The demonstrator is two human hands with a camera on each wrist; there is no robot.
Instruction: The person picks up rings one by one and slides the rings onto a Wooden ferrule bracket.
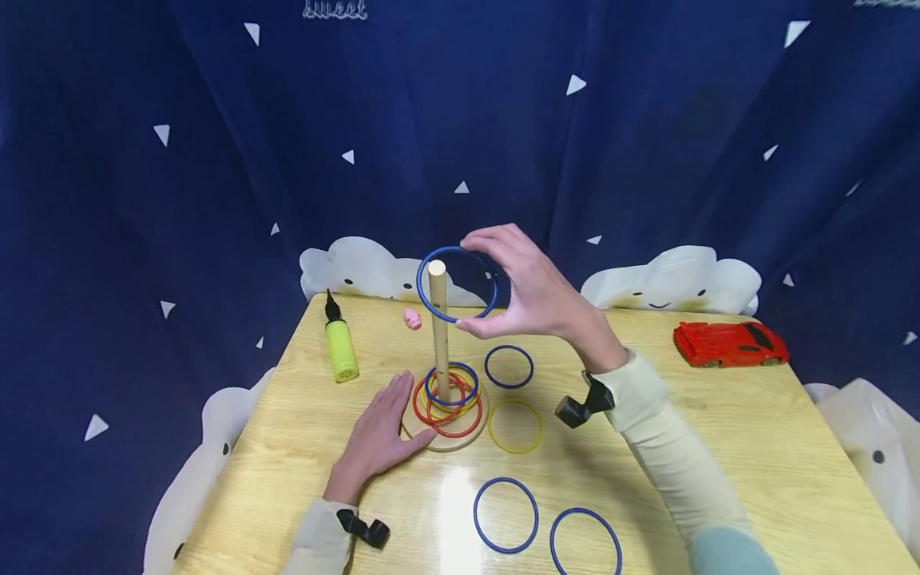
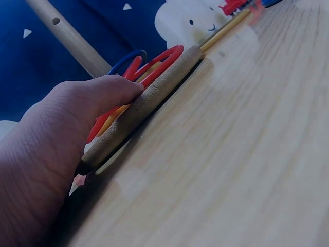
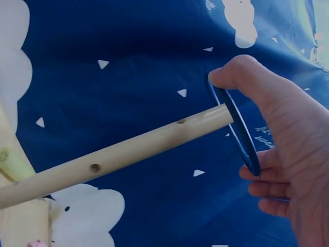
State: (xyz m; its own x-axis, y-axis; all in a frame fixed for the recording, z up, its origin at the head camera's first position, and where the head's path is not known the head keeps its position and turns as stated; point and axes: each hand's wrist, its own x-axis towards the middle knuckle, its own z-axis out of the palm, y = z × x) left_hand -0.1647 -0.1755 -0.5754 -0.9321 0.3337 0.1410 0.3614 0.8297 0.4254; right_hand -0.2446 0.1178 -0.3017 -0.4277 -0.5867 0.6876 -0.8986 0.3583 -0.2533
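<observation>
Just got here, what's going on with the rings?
A person's right hand pinches a blue ring at the top of an upright wooden peg; it hasn't been let go. The left hand touches the round wooden base. Red, yellow and blue rings already lie around the peg's foot. Three loose blue rings and one loose yellow ring lie on the table.

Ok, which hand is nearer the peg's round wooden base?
Left. The left hand touches the base, thumb on its rim; the right hand is well above it, holding a blue ring near the peg's top.
</observation>
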